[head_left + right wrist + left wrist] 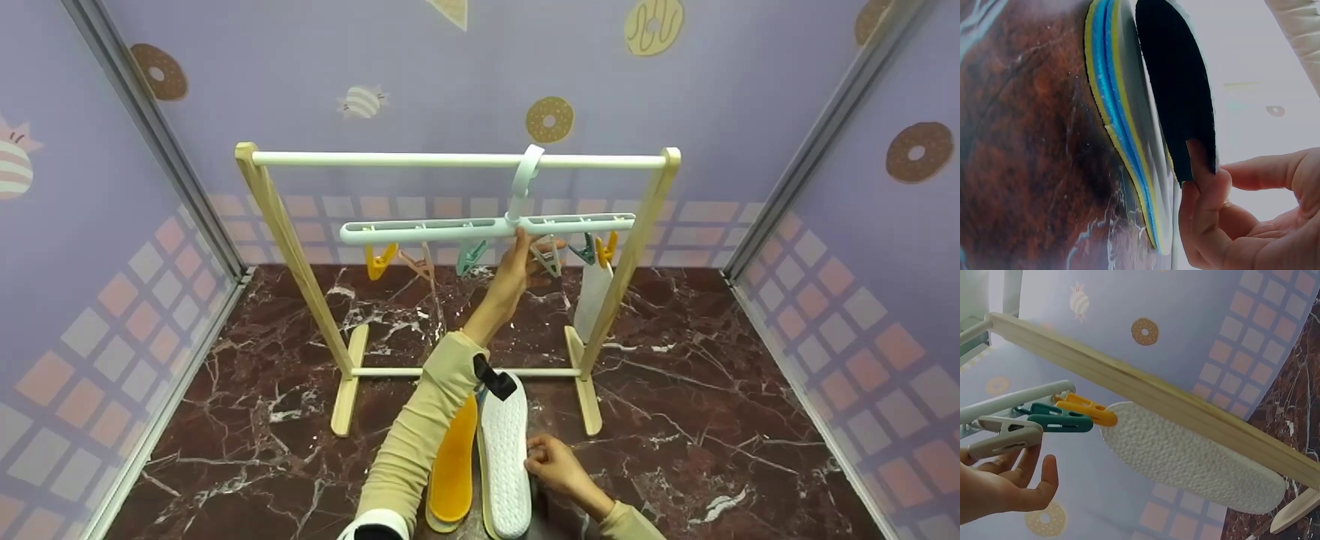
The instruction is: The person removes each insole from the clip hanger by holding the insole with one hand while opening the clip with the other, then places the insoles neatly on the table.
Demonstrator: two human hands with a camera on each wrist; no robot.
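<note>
A pale clip hanger (pixel 427 230) hangs by its hook from the rack's top rail. My left hand (pixel 510 274) holds its bar just under the hook, thumb at the front. In the left wrist view, the other fingers curl loosely beside a grey clip (pixel 1008 434); the hold on the bar is out of frame. A white textured insole (pixel 1190 458) hangs from the yellow clip (pixel 1088 409) at the right end. Below, my right hand (pixel 559 465) pinches the edge of another white insole (pixel 506 457), whose black underside shows tilted up in the right wrist view.
The wooden rack (pixel 465 160) stands on a dark marbled surface (pixel 247 442). An orange insole (pixel 454 465) lies left of the white one. Layered blue and yellow insoles (pixel 1114 84) lie beside the lifted one. Several coloured clips hang along the bar, and patterned walls (pixel 450 82) enclose the space.
</note>
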